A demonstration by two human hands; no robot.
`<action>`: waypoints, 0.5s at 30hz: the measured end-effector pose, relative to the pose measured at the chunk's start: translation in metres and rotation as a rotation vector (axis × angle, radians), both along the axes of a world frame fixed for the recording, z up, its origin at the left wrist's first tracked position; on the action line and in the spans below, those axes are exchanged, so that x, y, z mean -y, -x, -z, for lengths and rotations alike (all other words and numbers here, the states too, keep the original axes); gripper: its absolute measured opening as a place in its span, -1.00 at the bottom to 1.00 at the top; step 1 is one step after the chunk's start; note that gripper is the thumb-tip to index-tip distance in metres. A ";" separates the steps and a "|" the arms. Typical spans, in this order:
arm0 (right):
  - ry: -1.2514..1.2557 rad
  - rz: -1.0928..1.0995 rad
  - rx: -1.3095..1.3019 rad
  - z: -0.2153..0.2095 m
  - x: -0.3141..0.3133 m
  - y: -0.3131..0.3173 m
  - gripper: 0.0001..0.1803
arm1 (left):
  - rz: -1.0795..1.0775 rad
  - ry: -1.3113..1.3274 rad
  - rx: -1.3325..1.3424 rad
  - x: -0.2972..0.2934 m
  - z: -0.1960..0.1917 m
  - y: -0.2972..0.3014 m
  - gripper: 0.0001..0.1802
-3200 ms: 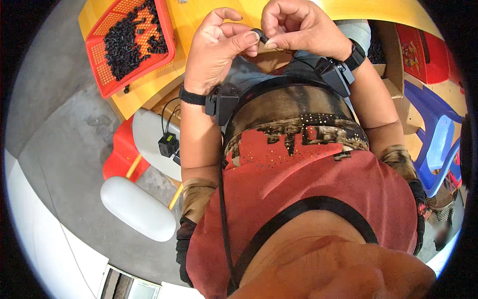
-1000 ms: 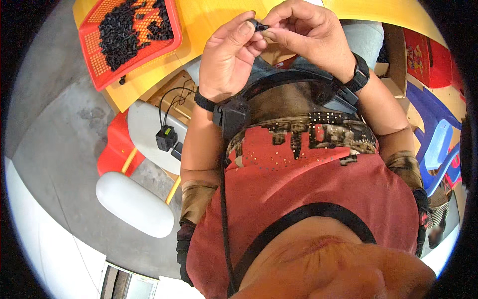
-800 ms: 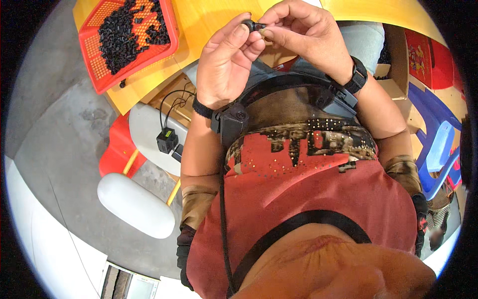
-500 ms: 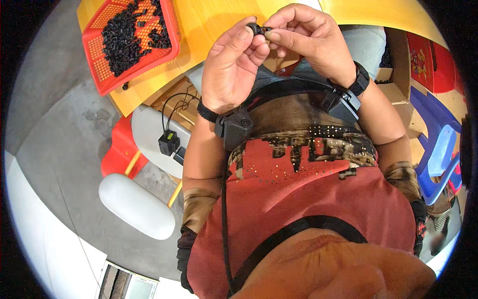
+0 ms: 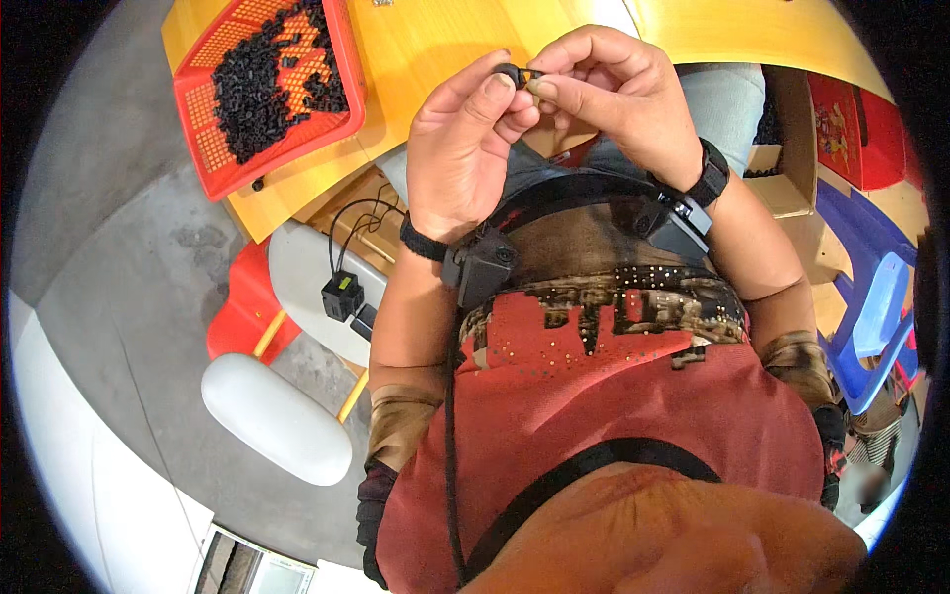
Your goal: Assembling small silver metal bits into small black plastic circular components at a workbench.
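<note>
Between my two hands is a small rounded black part (image 5: 508, 72), with a thin dark piece on its right side; its exact kind is too small to make out. My left hand (image 5: 460, 144) pinches the black part between thumb and forefinger, palm turned up. On the other side, my right hand (image 5: 618, 94) has its thumb and forefinger closed on the thin end. Both hands are above my lap, close to the yellow table's edge. To their left, a red plastic basket (image 5: 188, 129) holds many small black parts (image 5: 252, 104).
The yellow table (image 5: 396, 49) stretches across the far side. A grey chair (image 5: 277, 416) stands at left, with a black box and cables (image 5: 343, 295) on its seat. At right are a cardboard box (image 5: 787, 188), a red box (image 5: 871, 139) and a blue plastic chair (image 5: 866, 287).
The whole view has shifted slightly, so basket, table and hands appear a little lower. Both hands keep the black part pinched between them, with only slight finger movement.
</note>
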State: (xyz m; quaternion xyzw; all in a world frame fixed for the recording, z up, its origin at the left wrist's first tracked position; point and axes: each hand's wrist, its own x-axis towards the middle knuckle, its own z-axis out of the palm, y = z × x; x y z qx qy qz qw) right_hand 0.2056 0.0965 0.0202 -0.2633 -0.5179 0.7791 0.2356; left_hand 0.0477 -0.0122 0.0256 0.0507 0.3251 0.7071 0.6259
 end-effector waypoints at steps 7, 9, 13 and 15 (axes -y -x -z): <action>-0.183 0.016 -0.034 -0.009 0.004 0.003 -0.85 | -0.037 0.037 -0.220 -0.001 -0.008 -0.001 -0.66; -0.190 0.003 -0.044 -0.003 0.001 0.000 -0.84 | -0.029 0.053 -0.303 -0.001 -0.008 0.000 -0.66; -0.151 -0.020 -0.025 -0.001 -0.003 -0.001 -0.85 | -0.019 0.054 -0.393 -0.002 -0.011 0.003 -0.67; -0.094 -0.042 -0.048 -0.002 -0.006 -0.001 -0.85 | -0.012 0.014 -0.467 -0.002 -0.013 0.004 -0.67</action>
